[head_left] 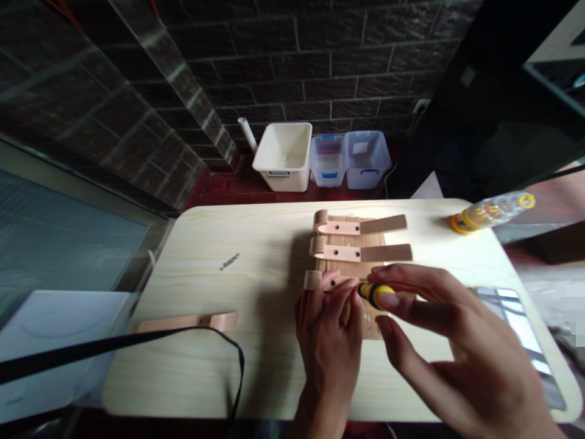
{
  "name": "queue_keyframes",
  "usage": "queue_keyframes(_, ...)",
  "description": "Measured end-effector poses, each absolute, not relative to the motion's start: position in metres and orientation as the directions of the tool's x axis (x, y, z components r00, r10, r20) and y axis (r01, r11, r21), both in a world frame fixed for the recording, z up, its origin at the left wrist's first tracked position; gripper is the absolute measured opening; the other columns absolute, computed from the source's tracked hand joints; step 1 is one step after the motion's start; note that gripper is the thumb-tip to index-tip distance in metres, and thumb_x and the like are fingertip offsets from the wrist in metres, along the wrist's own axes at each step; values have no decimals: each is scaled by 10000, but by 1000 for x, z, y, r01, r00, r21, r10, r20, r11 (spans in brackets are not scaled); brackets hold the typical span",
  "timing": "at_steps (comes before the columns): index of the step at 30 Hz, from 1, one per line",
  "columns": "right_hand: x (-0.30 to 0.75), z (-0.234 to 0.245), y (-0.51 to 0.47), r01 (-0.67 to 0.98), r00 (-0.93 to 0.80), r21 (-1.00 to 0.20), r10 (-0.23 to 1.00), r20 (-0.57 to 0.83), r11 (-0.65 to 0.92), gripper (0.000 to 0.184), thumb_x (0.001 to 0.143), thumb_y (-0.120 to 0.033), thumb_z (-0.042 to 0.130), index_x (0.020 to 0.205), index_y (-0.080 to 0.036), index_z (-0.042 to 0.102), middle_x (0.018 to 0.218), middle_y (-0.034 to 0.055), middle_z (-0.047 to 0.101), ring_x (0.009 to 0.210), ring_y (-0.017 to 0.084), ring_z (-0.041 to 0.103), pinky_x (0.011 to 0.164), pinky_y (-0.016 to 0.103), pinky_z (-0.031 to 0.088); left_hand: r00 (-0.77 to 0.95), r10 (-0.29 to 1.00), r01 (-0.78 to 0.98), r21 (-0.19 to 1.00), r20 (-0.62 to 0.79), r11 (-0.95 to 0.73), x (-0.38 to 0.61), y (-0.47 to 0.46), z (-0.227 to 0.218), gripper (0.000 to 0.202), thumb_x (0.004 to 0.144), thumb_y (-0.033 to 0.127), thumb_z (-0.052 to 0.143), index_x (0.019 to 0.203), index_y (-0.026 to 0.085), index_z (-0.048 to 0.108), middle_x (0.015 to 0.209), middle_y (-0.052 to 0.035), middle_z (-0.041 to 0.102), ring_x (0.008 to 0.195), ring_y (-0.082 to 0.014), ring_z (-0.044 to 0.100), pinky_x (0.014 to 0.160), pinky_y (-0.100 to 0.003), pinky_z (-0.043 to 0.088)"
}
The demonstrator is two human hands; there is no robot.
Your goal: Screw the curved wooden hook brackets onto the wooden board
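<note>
My left hand (331, 338) is closed around the nearest wooden hook (313, 280), pressing it against a wooden board (372, 329). My right hand (461, 332) grips a short yellow and black screwdriver (375, 294) between thumb and fingers. Its tip points at the hook beside my left fingertips; the exact contact is hidden. Farther up the board lie two more wooden hooks, a middle hook (340, 252) and a far hook (340, 227), each with two dark screw heads or holes showing.
Another wooden hook (222, 321) and a small pile of screws (230, 262) lie on the left of the table (192, 378). A clear, yellow-ended container (493, 211) and a dark glossy tablet-like object (505, 299) are at right. A black strap (137, 339) crosses the left foreground. Bins (286, 155) stand beyond.
</note>
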State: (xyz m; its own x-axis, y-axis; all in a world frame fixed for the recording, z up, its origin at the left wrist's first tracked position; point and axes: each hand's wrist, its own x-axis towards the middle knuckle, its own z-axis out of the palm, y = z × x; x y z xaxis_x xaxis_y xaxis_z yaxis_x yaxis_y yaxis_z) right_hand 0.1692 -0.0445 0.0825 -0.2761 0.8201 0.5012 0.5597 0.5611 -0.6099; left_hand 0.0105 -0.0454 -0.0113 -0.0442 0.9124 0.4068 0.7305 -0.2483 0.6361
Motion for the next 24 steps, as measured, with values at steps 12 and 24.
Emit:
queue_keyframes(12, 165, 78, -45, 555, -232, -638, 836, 498, 534, 253, 975, -51, 710, 1153, -224, 658, 1314, 25, 678, 1246, 77, 698, 1082, 100, 522, -47, 909, 713, 651, 415, -261, 10, -45, -13, 206, 1019, 219, 694, 1197, 295, 762, 1223, -76, 773, 1107, -252, 765, 972, -429, 618)
queue_keyframes(24, 169, 79, -46, 523, -249, -654, 833, 495, 546, 255, 968, -48, 710, 1164, -201, 651, 1362, 62, 658, 1315, 124, 675, 1119, 152, 531, -49, 914, 719, 650, 402, -247, 11, -44, -10, 184, 1036, 237, 665, 1176, 286, 773, 1226, -78, 778, 1091, -259, 766, 952, -445, 618)
